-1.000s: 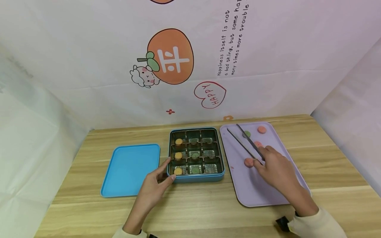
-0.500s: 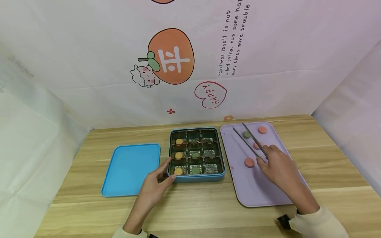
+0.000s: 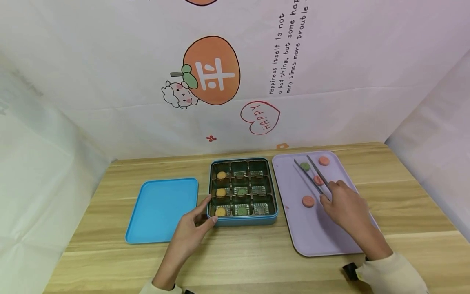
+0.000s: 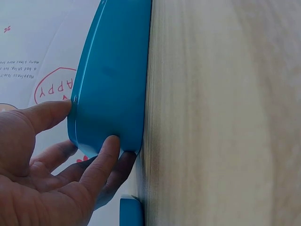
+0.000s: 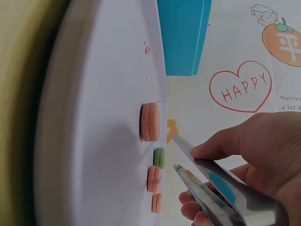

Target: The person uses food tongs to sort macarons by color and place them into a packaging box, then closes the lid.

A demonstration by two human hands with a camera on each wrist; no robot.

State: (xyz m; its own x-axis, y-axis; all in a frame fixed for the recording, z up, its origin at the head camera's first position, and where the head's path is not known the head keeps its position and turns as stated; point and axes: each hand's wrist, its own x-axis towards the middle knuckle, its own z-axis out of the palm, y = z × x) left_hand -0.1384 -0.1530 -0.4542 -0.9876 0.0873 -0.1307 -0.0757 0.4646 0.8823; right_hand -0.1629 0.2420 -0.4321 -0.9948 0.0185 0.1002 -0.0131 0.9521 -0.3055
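Wood table (image 3: 257,255): right hand (image 3: 346,206) clamps tongs (image 5: 256,203) — spread, they have shifted over green macaron (image 3: 305,166) ahead, seemingly aligned. Left hand (image 3: 188,230), fingers extended, touches box (image 4: 110,70).

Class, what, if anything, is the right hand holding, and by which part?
The right hand holds the tongs by their two arms, back from the parted tips.

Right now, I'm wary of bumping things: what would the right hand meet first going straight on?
The tongs in the right hand would probably meet the green macaron, which the head view shows between their arms. Height is hard to judge; they might pass over it.
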